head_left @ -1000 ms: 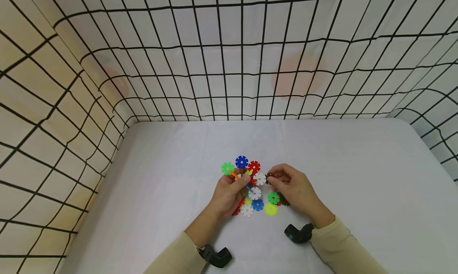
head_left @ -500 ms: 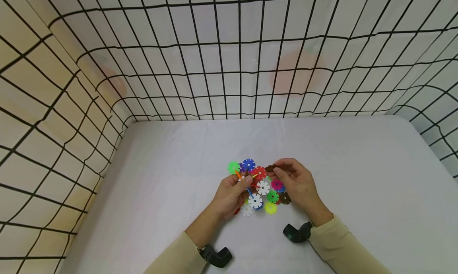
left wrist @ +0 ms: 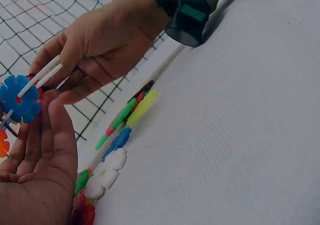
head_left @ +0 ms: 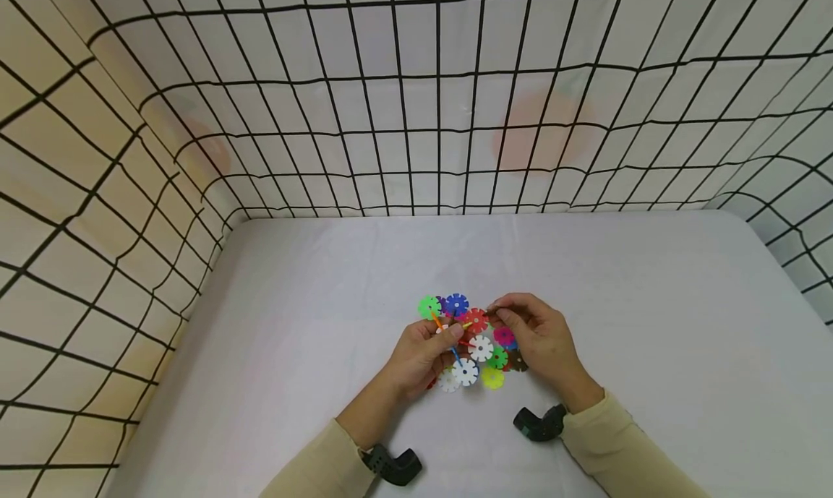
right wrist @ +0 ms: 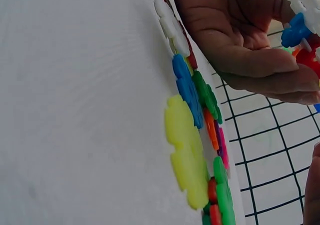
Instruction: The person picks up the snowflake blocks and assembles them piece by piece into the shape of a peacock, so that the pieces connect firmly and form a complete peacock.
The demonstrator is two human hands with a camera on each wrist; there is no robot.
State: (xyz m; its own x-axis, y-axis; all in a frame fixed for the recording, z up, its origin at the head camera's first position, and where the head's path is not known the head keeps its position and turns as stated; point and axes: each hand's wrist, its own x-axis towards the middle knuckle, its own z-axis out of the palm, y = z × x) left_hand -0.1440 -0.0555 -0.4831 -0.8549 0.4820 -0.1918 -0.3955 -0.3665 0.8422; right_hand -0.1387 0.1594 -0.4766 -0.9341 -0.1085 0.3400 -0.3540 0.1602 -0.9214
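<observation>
My left hand holds a cluster of interlocking notched plastic discs. A green disc, a blue disc, a red disc and a white disc show in it. Thumb and fingers of my right hand pinch a brown disc, seen nearly edge-on, at the red disc's right edge. Whether the two are joined I cannot tell. In the left wrist view a blue disc of the cluster faces the camera between both hands. The right wrist view shows only part of the cluster, beyond the left palm.
Loose discs lie on the white tabletop under the hands, among them a yellow disc, a magenta disc and a dark brown disc. Black netting stands behind the table and at its sides.
The cluster has turned and shifted slightly right and down in my left hand. My right hand, still pinching the brown disc, moved from beside the white disc up to the red disc.
</observation>
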